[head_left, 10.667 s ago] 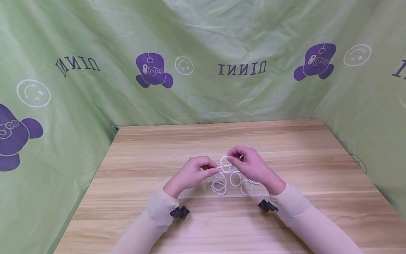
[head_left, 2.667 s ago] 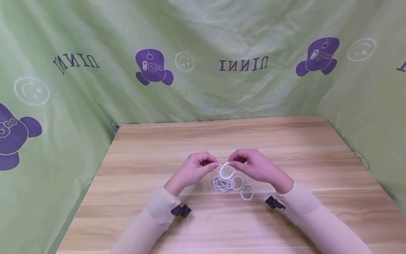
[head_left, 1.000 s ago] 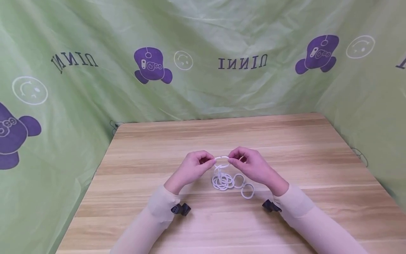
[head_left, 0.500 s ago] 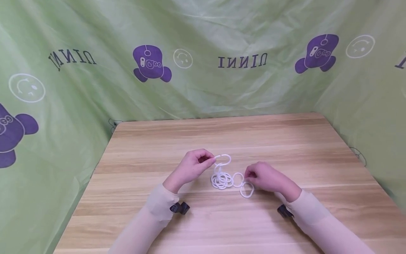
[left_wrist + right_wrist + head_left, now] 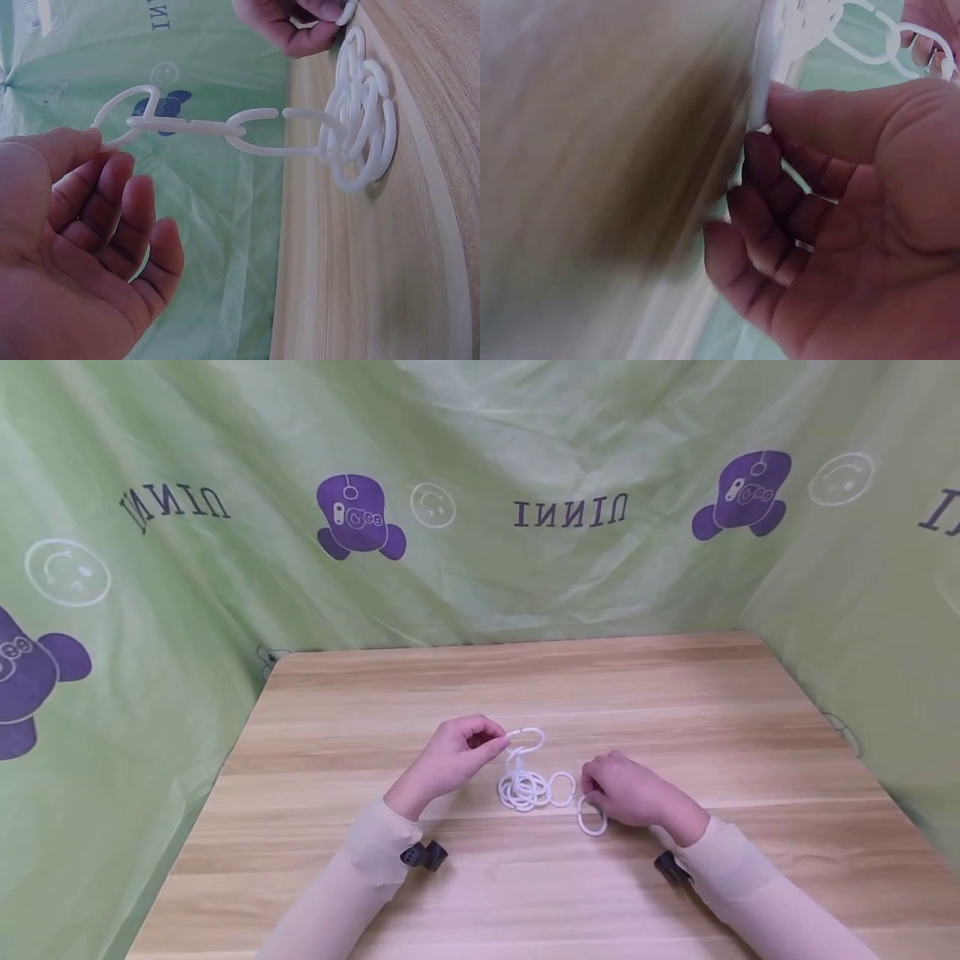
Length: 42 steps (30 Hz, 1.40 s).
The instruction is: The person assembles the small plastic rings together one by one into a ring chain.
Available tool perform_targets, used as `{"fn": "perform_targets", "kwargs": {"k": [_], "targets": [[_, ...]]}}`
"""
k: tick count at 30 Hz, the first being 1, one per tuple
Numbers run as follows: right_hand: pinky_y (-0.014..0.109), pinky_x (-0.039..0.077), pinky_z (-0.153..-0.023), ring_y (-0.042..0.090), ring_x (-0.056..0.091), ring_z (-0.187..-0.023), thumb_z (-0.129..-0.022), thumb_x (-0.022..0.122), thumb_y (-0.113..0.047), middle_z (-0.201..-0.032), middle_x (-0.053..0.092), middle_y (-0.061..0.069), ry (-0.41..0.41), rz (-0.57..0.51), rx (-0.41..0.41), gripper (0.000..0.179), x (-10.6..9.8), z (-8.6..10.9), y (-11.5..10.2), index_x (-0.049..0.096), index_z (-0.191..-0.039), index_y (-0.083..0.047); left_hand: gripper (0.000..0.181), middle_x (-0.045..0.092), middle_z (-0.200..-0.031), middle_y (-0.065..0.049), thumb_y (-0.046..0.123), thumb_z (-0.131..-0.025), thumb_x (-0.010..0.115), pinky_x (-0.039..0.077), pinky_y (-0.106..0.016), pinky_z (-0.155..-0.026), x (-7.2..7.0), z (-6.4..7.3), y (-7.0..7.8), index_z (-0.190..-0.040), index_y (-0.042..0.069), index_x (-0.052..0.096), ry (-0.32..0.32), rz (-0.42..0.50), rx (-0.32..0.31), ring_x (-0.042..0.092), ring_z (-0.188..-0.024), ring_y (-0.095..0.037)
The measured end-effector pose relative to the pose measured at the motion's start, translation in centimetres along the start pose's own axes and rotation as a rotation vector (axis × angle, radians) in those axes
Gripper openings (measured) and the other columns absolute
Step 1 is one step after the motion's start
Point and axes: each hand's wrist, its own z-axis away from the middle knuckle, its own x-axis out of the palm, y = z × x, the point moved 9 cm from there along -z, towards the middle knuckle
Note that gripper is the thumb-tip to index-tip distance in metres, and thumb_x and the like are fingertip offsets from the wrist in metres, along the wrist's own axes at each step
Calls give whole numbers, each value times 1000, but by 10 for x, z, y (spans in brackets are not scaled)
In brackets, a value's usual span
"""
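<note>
My left hand (image 5: pixel 450 760) pinches the top link of a white plastic link chain (image 5: pixel 142 90) between thumb and forefinger. Below that link the chain hangs down to a heap of white links (image 5: pixel 522 789) on the table. Each link is an oval ring with a small gap, as the left wrist view shows. To the right of the heap, my right hand (image 5: pixel 630 789) pinches a single white link (image 5: pixel 592 834) at the tabletop; the right wrist view shows this link (image 5: pixel 760 86) edge-on between thumb and forefinger. Another link (image 5: pixel 573 789) lies between heap and right hand.
The wooden table (image 5: pixel 480 893) extends around both hands. Green printed curtains (image 5: pixel 480 585) stand along its back and sides. A black wrist camera (image 5: pixel 425 856) sits at the left cuff, with another (image 5: pixel 672 867) at the right cuff.
My right hand has let go of the chain's top link, moved down and right, and taken hold of a link on the table, which has shifted slightly right. The left hand stays in place.
</note>
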Motion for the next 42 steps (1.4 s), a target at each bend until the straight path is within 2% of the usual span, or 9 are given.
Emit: {"fn": "perform_targets", "kwargs": {"k": [4,7,9,13,20,24,30,36,42], "targets": [[30,45,-66,11,50,-71,-92,64,-6,-76,54,-7,48,-160,-5,12,-9,1,1,58,-87,-16,10,63,-80,2,20,-93,69,45,-25,-61,1,1,0,-95,10,71,-6,5,5,54,-71,-15],[28,50,-67,9,55,-74,-93,65,-7,-81,60,-5,135,-258,-19,5,-23,0,-3,62,-96,-11,9,63,-79,2,19,-93,69,45,-25,-61,2,2,2,-95,10,71,-7,2,14,54,-70,-15],[28,51,-71,9,57,-78,-93,67,-9,-84,62,-6,191,-282,-32,9,-32,-1,-8,64,-101,-8,9,63,-78,3,19,-93,69,45,-25,-60,3,2,2,-95,10,71,-9,-2,19,54,-70,-15],[28,51,-71,8,58,-78,-93,68,-12,-85,64,-7,242,-292,-48,10,-47,0,-21,68,-103,-8,9,63,-78,3,19,-93,69,47,-26,-60,5,2,3,-95,10,71,-13,-9,23,55,-70,-15],[27,49,-65,9,58,-75,-92,70,-14,-82,63,-11,296,-343,-102,10,-66,2,-46,69,-96,-23,9,64,-80,4,19,-93,70,48,-27,-62,5,4,3,-95,11,72,-2,-13,23,57,-71,-14],[29,49,-64,10,57,-75,-92,70,-14,-82,63,-8,350,-360,-132,8,-73,0,-56,69,-97,-20,9,65,-84,3,19,-93,70,50,-28,-65,8,4,6,-95,10,72,-15,-10,51,57,-74,-14],[30,50,-66,10,58,-75,-91,71,-12,-81,63,-8,417,-377,-129,5,-76,-4,-58,70,-96,-14,9,64,-84,3,18,-93,70,50,-27,-67,13,5,13,-95,10,73,-41,-21,100,57,-75,-12],[29,49,-65,11,58,-76,-92,70,-13,-82,63,-8,427,-397,-92,5,-76,-8,-56,70,-96,-15,7,64,-82,3,14,-93,69,48,-27,-64,14,7,22,-94,9,73,-62,-36,165,56,-72,-12],[29,49,-66,11,58,-77,-92,70,-12,-83,62,-8,435,-389,-73,6,-76,-9,-57,69,-97,-15,6,63,-82,3,13,-93,68,49,-27,-65,14,7,24,-94,9,72,-79,-45,179,56,-73,-11]]}}
